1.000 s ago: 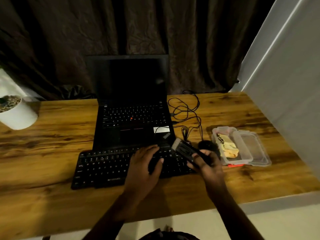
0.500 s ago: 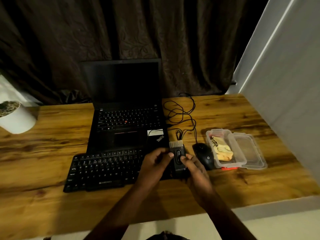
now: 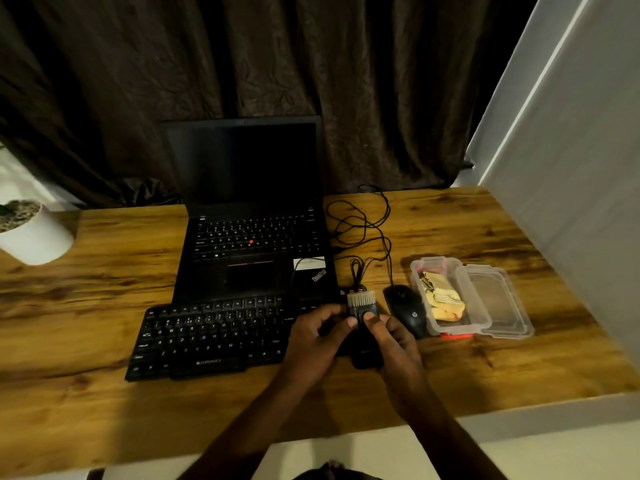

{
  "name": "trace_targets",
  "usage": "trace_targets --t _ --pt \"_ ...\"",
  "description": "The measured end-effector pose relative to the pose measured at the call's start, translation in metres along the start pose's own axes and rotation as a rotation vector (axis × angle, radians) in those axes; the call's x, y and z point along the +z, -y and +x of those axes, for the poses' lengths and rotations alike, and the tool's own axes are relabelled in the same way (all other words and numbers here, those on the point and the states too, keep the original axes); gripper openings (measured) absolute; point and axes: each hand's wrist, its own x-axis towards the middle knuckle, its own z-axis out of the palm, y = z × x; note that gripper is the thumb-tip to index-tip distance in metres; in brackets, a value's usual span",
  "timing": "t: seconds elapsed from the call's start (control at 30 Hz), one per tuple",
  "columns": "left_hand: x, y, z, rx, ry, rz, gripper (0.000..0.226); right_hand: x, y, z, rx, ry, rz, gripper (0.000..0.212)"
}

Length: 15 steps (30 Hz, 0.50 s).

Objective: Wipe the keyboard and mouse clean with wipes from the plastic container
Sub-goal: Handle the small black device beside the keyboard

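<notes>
Desk (image 3: 485, 368): left hand (image 3: 311, 344), right hand (image 3: 394, 344) pinch brush (image 3: 360, 303); mouse (image 3: 408, 311) just right of fingers (image 3: 394, 325).

Dim room; dark curtain (image 3: 311, 81) behind wooden desk (image 3: 104, 306); pale wall (image 3: 571, 150) right, perhaps white.

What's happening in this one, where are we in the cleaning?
A person holds a small black brush in both hands, left hand and right hand, thumbs pressed on its body, over the right end of the external keyboard. The mouse lies untouched just to the right. Beside it the plastic container stands open, yellowish folded material inside, its lid next to it. Neither hand holds a wipe.
</notes>
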Motion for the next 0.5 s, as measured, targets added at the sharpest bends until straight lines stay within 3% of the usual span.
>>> trace_targets --t 0.1,0.5 --pt "0.002 0.002 0.001 -0.012 0.001 -0.021 0.021 -0.003 0.000 0.000 -0.014 -0.004 -0.006 0.024" --pt "0.015 0.010 0.008 -0.091 0.038 -0.027 0.018 -0.026 -0.007 0.004 -0.017 0.004 -0.029 0.015"
